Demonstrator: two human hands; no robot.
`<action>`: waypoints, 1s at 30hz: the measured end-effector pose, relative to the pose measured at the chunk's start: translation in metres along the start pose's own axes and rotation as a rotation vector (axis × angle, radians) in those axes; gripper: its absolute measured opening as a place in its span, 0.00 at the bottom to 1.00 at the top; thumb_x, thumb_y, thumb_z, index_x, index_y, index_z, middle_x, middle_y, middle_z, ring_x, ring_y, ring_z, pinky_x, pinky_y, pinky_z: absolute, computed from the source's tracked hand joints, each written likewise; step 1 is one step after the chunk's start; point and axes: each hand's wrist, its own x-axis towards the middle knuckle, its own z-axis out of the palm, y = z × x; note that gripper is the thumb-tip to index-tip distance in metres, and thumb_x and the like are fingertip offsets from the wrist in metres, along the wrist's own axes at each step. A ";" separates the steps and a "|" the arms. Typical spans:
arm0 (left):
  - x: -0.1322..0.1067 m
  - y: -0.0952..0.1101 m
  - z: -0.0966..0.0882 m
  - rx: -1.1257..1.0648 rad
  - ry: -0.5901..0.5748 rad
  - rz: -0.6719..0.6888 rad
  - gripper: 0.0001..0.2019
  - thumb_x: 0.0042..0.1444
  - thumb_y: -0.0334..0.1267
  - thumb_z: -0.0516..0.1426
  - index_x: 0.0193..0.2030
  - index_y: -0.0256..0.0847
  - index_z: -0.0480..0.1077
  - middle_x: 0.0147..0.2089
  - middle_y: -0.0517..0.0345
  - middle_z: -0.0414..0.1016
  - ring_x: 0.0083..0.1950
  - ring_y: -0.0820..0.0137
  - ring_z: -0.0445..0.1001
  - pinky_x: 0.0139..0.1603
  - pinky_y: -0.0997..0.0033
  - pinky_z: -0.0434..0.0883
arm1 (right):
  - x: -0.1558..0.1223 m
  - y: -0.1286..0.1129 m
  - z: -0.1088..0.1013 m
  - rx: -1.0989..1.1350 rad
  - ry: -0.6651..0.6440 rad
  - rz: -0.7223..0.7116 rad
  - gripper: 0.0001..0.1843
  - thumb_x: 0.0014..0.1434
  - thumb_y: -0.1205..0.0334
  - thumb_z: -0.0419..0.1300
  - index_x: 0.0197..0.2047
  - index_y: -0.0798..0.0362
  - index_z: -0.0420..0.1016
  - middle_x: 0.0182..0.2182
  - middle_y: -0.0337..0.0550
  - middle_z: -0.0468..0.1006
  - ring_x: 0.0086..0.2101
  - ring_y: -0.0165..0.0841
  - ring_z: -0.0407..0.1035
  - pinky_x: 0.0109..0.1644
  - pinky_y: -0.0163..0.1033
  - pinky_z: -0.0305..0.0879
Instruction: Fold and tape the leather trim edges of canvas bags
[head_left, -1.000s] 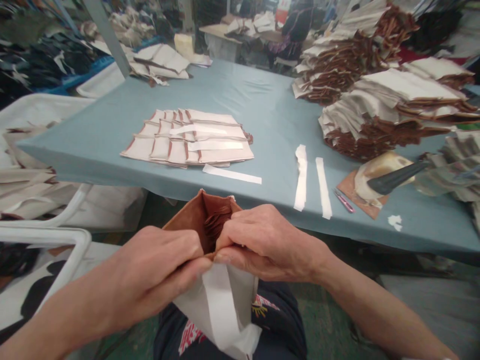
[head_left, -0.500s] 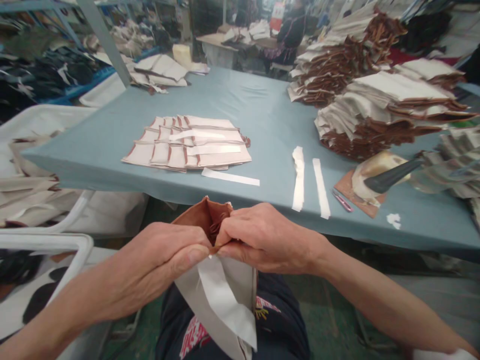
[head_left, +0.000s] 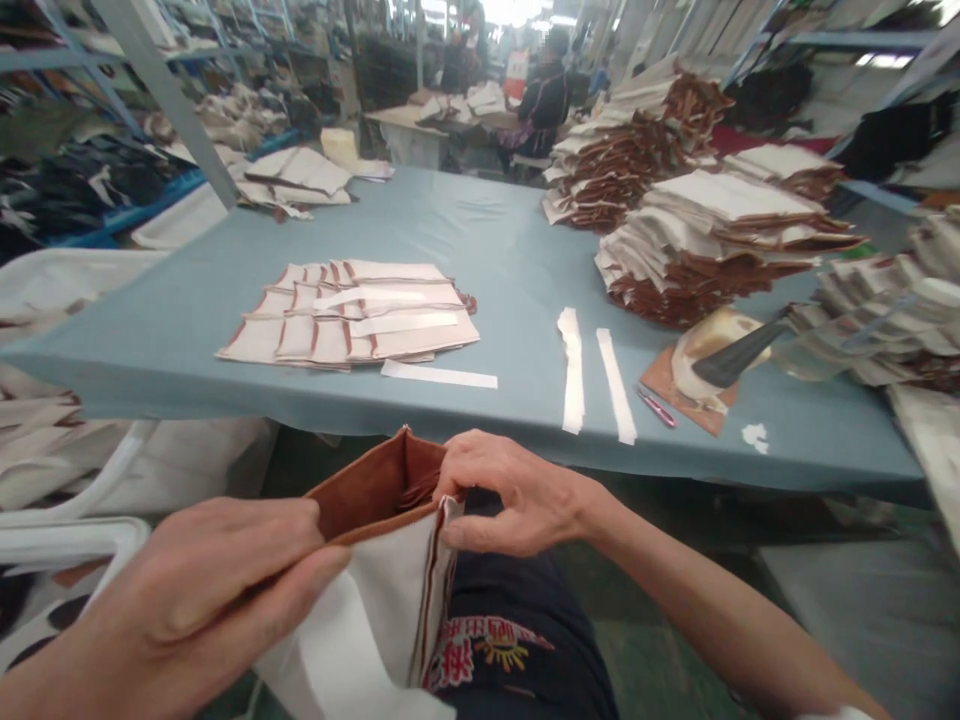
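Observation:
I hold a white bag with a brown lining [head_left: 375, 590] over my lap, its mouth pulled open. My left hand [head_left: 217, 580] pinches the near left rim, thumb on the outside. My right hand [head_left: 510, 495] pinches the right corner of the rim, fingers curled inside. The brown inside of the bag [head_left: 375, 485] shows between the two hands. Both hands are closed on the bag.
The blue table [head_left: 495, 250] bears a fanned row of flat white bags [head_left: 352, 315], loose white strips [head_left: 574, 370], a pink tool [head_left: 656, 408] and tall stacks of bags [head_left: 712, 240] at right. White bins [head_left: 82, 540] stand at left. A person sits far behind.
My hands have moved apart and the bag's mouth has widened. The view has tilted up and shifted right.

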 end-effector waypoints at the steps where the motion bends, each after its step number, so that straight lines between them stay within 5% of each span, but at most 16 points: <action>1: 0.000 -0.004 -0.002 0.017 -0.007 0.029 0.17 0.74 0.37 0.55 0.29 0.46 0.68 0.23 0.66 0.70 0.22 0.73 0.69 0.26 0.70 0.63 | 0.000 -0.001 0.002 0.005 0.030 -0.019 0.13 0.69 0.54 0.68 0.36 0.52 0.74 0.33 0.39 0.78 0.37 0.33 0.70 0.50 0.41 0.67; 5: 0.002 -0.016 -0.007 0.053 -0.042 0.067 0.12 0.71 0.28 0.55 0.37 0.47 0.71 0.29 0.67 0.75 0.28 0.74 0.74 0.33 0.75 0.67 | 0.013 -0.020 -0.008 0.087 0.138 -0.121 0.13 0.72 0.58 0.66 0.35 0.51 0.71 0.32 0.36 0.75 0.35 0.31 0.67 0.48 0.39 0.64; 11: 0.012 -0.010 -0.003 -0.041 -0.062 -0.066 0.10 0.70 0.36 0.57 0.52 0.51 0.78 0.45 0.65 0.85 0.44 0.70 0.82 0.45 0.79 0.74 | 0.033 -0.042 -0.027 0.209 0.069 -0.064 0.12 0.71 0.58 0.66 0.37 0.52 0.71 0.33 0.35 0.74 0.33 0.29 0.64 0.45 0.37 0.63; 15: 0.038 0.003 0.007 -0.165 -0.084 -0.085 0.08 0.63 0.35 0.59 0.45 0.48 0.79 0.42 0.66 0.85 0.42 0.70 0.82 0.46 0.78 0.74 | 0.033 -0.039 -0.027 0.227 0.036 -0.024 0.13 0.70 0.55 0.67 0.38 0.52 0.71 0.33 0.36 0.73 0.34 0.29 0.64 0.40 0.36 0.60; 20: 0.064 0.017 0.014 -0.336 -0.205 -0.196 0.11 0.63 0.37 0.55 0.34 0.42 0.78 0.32 0.63 0.80 0.33 0.71 0.75 0.36 0.77 0.71 | 0.026 -0.035 -0.025 0.257 0.049 0.080 0.16 0.68 0.53 0.69 0.38 0.52 0.70 0.34 0.34 0.72 0.33 0.28 0.62 0.39 0.35 0.59; 26: 0.062 0.014 0.026 -0.467 -0.226 -0.344 0.12 0.62 0.42 0.57 0.31 0.39 0.74 0.27 0.64 0.67 0.28 0.73 0.62 0.28 0.76 0.62 | 0.025 -0.027 -0.020 0.487 -0.015 0.209 0.25 0.66 0.41 0.70 0.40 0.51 0.65 0.33 0.34 0.70 0.32 0.27 0.60 0.37 0.34 0.60; 30: 0.060 0.008 0.032 -0.472 -0.177 -0.377 0.13 0.59 0.43 0.57 0.29 0.38 0.73 0.26 0.63 0.67 0.29 0.73 0.63 0.29 0.76 0.61 | 0.029 -0.023 -0.017 0.541 -0.050 0.276 0.26 0.64 0.39 0.71 0.41 0.52 0.66 0.31 0.32 0.68 0.31 0.28 0.60 0.35 0.34 0.58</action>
